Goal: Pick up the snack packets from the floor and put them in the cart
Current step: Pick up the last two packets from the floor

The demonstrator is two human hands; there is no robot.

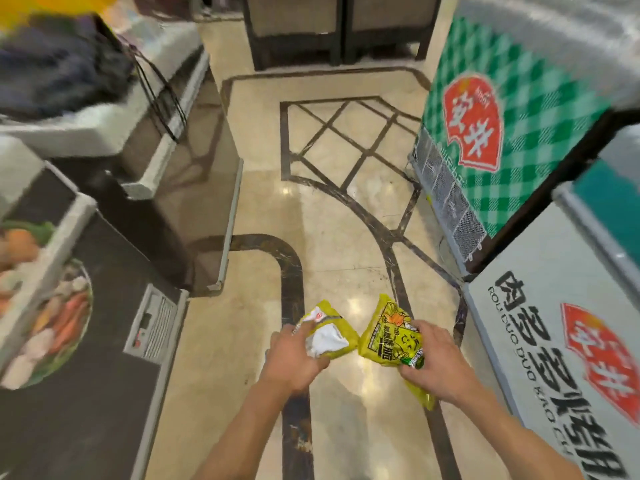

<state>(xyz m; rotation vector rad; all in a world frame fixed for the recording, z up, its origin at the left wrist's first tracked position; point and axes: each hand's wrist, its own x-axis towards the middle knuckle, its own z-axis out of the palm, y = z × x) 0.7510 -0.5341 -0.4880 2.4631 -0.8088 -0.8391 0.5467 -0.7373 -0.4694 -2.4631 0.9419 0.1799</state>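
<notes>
I held one yellow-green snack packet in each hand, above the marble floor (pixel 332 237). My left hand (pixel 294 362) gripped the left packet (pixel 329 337), fingers curled round its near edge. My right hand (pixel 437 366) gripped the right packet (pixel 382 336) by its near end, printed face up. Their inner corners lay just beside each other. Freezer cabinets (pixel 554 320) flanked the aisle.
</notes>
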